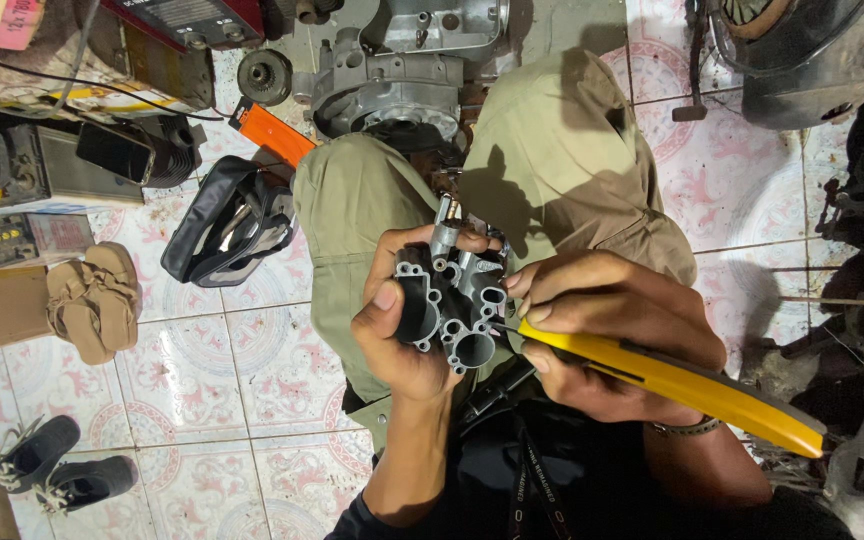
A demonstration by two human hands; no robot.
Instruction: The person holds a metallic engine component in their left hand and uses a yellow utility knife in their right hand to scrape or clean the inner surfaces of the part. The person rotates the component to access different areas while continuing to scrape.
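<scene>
Far left at 9 o'clock: tan sandals (94, 300) on the tiled floor (202, 360), dark shoes (52, 465) at 7 o'clock. Black bag (227, 225) lies at 10 o'clock from centre, orange-handled tool (272, 132) just above it.

Left hand (402, 320) is clamped on a grey metal engine part (452, 300) (cast piece with several round ports): thumb on its left face, fingers wrapped over the top edge. The part sits mid-frame over the lap, between both hands.

Right hand (602, 330), at 3 o'clock of the part, grips a yellow-handled tool (672, 380), fingers closed together round the handle. The tip meets the part's right side, probably touching, but the contact point is too small to confirm.

Engine casing (392, 80) stands at 12 o'clock beyond the knees.
</scene>
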